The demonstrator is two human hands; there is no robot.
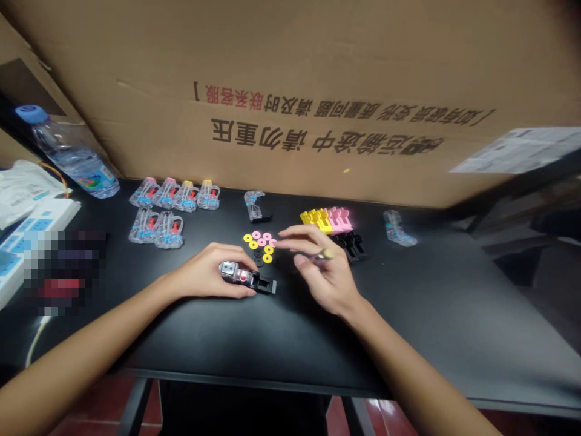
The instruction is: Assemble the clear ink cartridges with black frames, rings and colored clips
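My left hand [213,269] is closed around a small clear plastic device [245,277] with a black end piece, resting low over the table. To its right hovers my right hand [324,266], index finger stretched toward the small rings and thumb apart from it. Among its curled fingers shows a small yellowish thing [325,254], too unclear to name. Pink rings [262,241] and yellow rings [267,258] lie between the hands, beside thin black rings [258,259]. Yellow clip-like parts [316,219], pink ones [339,219] and black ones [351,245] lie behind my right hand.
Several clear devices [170,230] stand in rows at the left. Single clear bodies lie at the back middle [255,207] and right [398,229]. A water bottle [77,157] and power strip [31,236] occupy the left edge. A cardboard wall [290,60] closes the back.
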